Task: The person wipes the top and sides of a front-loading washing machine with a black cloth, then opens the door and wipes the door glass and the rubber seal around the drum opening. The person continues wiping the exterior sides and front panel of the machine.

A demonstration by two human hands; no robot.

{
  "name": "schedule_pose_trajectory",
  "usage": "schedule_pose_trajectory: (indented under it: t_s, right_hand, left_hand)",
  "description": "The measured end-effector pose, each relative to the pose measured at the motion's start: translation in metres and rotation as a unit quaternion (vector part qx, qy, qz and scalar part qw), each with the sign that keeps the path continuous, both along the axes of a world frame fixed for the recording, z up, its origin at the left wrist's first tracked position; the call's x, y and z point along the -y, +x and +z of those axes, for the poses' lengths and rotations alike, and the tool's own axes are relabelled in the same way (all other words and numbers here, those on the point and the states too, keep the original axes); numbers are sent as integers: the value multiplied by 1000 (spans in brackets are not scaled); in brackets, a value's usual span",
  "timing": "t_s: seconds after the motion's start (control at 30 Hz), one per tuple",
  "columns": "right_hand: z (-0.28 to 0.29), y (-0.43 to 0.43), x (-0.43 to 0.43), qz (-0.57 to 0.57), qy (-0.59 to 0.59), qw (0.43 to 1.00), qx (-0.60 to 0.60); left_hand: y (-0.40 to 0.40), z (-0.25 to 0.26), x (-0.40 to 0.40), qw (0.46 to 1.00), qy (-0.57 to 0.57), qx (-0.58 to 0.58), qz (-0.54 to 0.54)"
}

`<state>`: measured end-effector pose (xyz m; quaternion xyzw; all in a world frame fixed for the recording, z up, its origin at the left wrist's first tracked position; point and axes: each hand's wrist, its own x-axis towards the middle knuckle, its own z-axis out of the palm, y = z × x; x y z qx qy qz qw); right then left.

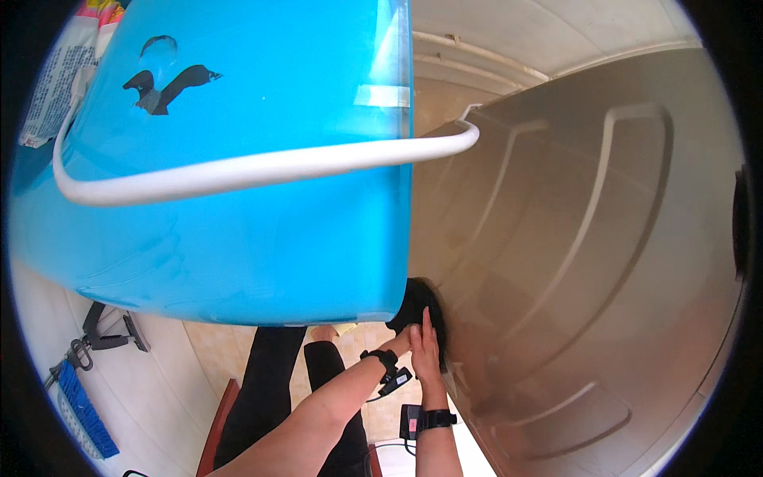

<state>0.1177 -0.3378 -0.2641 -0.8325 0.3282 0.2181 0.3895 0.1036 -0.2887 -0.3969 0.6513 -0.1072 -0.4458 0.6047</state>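
My left hand [405, 341] and my right hand [424, 346] meet low in the middle of the view. The right hand's fingers point up the picture, close together, over a dark, furry-looking object [420, 298]. My left hand is partly hidden behind the right one, so its fingers and any hold are unclear. The dark object lies against a brownish-grey appliance side panel [536, 238] with pressed ridges. Close above my hands is the lower edge of a large glossy blue panel [268, 250], crossed by a white bar [268, 167]. Both wrists wear black straps with small devices.
A blue mop head [86, 411] and a black-and-grey tool [113, 334] are by the white wall at lower left. A printed plastic packet [59, 77] sits at upper left. White pipes [477, 56] run along the wall behind. The floor [351, 352] is tiled.
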Motion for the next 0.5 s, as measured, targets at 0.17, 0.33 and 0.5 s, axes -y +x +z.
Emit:
schedule_pose_trajectory:
  t_s: [0.17,0.33,0.5]
  right_hand:
    - [23,28,-2,-10,-33,999,21]
    - [82,59,-2,-27,-51,989,136]
    - [107,49,-10,-62,-68,988,124]
  left_hand:
    - [36,25,11,998,-22,59,9]
    - [87,73,18,996,-18,48,-78]
    - [68,66,34,957,-123,243,97]
